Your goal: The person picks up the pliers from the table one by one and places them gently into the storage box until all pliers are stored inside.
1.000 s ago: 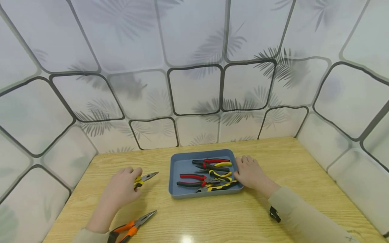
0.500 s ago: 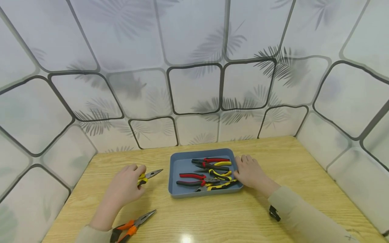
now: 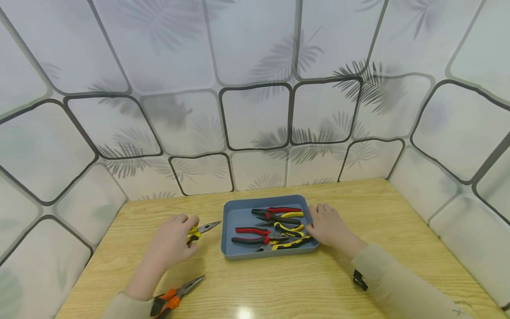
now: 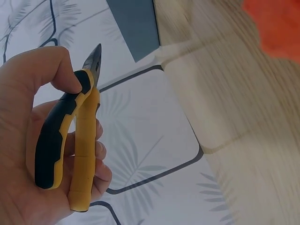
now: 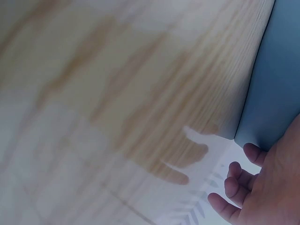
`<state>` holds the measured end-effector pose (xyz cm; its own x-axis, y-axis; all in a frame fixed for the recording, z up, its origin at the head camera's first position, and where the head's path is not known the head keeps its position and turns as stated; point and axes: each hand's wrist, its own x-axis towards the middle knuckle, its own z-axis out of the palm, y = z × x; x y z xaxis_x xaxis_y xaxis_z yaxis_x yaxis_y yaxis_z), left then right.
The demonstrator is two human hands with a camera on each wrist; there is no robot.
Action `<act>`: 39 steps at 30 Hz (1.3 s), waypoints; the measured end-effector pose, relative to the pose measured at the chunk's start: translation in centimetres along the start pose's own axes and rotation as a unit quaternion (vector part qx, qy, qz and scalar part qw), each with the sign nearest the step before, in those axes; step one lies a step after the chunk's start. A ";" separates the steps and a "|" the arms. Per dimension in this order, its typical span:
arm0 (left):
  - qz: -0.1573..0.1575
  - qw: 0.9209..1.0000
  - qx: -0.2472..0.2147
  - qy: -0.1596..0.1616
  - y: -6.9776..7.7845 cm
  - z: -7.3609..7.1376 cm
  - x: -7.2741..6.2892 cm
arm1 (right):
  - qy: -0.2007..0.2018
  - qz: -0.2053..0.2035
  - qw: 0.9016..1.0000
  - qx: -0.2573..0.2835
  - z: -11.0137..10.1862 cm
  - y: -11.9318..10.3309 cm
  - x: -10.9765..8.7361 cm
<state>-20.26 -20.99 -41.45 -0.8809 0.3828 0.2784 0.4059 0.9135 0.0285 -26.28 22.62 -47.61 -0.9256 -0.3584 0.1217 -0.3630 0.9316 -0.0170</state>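
Note:
My left hand grips yellow-and-black needle-nose pliers left of the blue tray. Their metal tip points right, close to the tray's left wall. In the left wrist view the fingers wrap round the yellow-and-black handles, with one fingertip near the joint. My right hand rests against the tray's right side, thumb at the rim. Seen from the right wrist, its fingers are relaxed beside the blue wall. Inside the tray lie several pliers, among them a red-and-black pair.
Orange-and-black needle-nose pliers lie on the wooden table near the left forearm, handles partly hidden by the sleeve. A black object shows under the right cuff. Patterned white walls enclose the table's back and sides.
My left hand has moved right with the yellow-and-black pliers, bringing their tip nearer the tray. The right hand, the tray and the orange pliers have stayed in place.

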 end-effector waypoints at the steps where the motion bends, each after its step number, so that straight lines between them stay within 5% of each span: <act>1: 0.001 1.000 0.000 0.000 0.1 0.0 0.1 | -0.001 0.000 1.000 0.000 0.0 0.0 0.0; 20: 0.022 1.000 -0.010 -0.001 1.6 1.1 1.4 | -0.009 0.006 1.000 -0.004 0.1 0.0 0.1; 39: 0.077 0.997 -0.004 0.011 3.0 2.7 2.8 | 0.000 0.006 1.000 0.004 0.2 -0.1 -0.1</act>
<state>-22.17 -16.77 -43.18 -0.8021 0.5160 0.3006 0.5386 0.8425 -0.0091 -26.15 22.54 -47.86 -0.9297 -0.3479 0.1208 -0.3534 0.9351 -0.0271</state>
